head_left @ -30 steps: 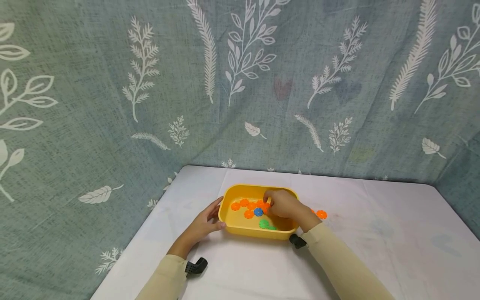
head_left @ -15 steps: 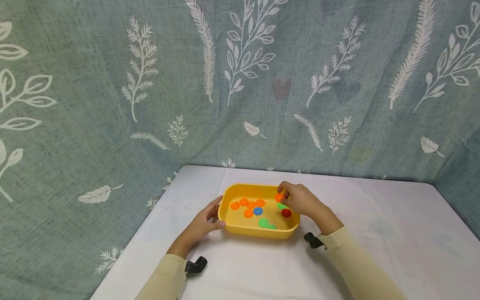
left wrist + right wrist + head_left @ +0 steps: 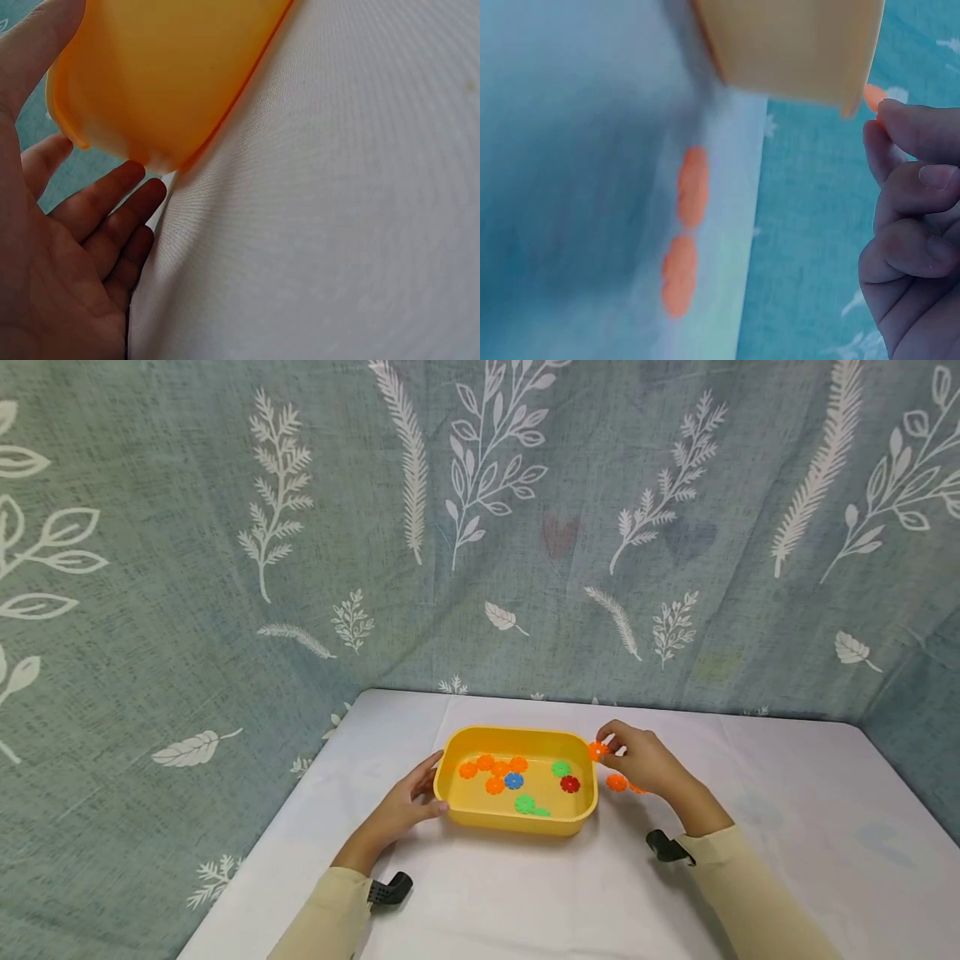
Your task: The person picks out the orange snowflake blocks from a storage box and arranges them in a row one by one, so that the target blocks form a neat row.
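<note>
A yellow plastic tray (image 3: pixel 515 821) stands on the white cloth. Inside lie several orange notched discs, among them one orange disc (image 3: pixel 494 786), plus a blue disc (image 3: pixel 513 781), a red disc (image 3: pixel 570 784) and a few green discs (image 3: pixel 525 803). My left hand (image 3: pixel 400 814) rests against the tray's left end, thumb at the near corner and relaxed fingers touching the wall (image 3: pixel 150 90). Just beyond the right rim, my right hand (image 3: pixel 645 762) pinches an orange notched disc (image 3: pixel 597 751) between thumb and fingertip. In the right wrist view, that pinched disc (image 3: pixel 874 97) is partly hidden by the hand.
Two orange discs lie on the cloth right of the tray: one disc (image 3: pixel 617 782) in plain sight, the other (image 3: pixel 679 277) largely covered by my hand in the head view. A patterned grey-green curtain (image 3: pixel 525 610) hangs behind the table (image 3: pixel 750 827).
My right hand has come up out of the tray with an orange disc and moved right, past the rim. The red disc and a green one are uncovered. My left hand stays put.
</note>
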`<move>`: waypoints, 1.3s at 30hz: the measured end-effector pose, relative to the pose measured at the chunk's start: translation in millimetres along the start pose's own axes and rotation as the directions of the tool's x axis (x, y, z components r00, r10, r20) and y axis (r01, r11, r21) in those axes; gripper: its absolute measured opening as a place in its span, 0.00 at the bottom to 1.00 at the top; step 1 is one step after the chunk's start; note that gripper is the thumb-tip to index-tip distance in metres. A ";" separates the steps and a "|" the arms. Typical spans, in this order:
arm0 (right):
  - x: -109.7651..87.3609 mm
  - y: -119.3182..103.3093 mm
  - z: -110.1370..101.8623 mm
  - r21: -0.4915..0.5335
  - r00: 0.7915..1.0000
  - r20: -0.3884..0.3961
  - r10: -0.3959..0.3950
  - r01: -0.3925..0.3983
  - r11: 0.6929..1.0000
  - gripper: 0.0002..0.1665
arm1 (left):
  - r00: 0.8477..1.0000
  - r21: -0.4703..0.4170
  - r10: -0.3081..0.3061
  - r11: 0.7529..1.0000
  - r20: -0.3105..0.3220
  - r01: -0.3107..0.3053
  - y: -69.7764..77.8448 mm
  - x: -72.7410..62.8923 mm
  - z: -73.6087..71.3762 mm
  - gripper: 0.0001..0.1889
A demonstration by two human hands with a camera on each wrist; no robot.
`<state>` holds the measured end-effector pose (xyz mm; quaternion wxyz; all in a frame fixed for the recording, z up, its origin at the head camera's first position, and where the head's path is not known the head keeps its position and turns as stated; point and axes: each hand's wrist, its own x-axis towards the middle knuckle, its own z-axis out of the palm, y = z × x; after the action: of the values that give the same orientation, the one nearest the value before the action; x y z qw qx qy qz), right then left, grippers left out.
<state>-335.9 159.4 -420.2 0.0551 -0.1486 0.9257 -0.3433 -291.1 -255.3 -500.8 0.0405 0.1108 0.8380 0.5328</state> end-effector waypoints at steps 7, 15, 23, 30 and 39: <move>-11.9 24.1 -6.3 -0.002 0.999 -0.014 0.039 -0.040 0.999 0.17 | 1.000 -0.015 -0.007 1.000 0.000 0.007 2.5 -1.0 -0.3 0.45; -26.2 52.8 -10.2 -0.037 0.995 -0.053 0.089 -0.091 0.995 0.17 | 1.000 -0.019 -0.005 1.000 0.007 0.005 3.4 -0.6 -0.8 0.45; -35.8 76.7 -14.4 -0.049 0.995 -0.054 0.088 -0.091 0.995 0.16 | 1.000 -0.010 -0.001 1.000 0.010 0.001 5.5 0.0 -0.3 0.46; -37.5 84.2 -15.5 -0.040 0.984 -0.026 0.177 -0.178 0.983 0.16 | 1.000 -0.018 0.001 1.000 0.008 -0.001 5.8 -0.5 0.0 0.46; -38.1 87.2 -15.5 -0.083 0.981 -0.008 0.192 -0.192 0.978 0.17 | 1.000 -0.021 -0.003 1.000 0.010 0.004 5.3 0.3 -0.1 0.46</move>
<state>-323.5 243.8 -465.3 0.0820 -0.0606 0.9492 -0.2977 -290.7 -253.2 -495.9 0.0468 0.1117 0.8324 0.5408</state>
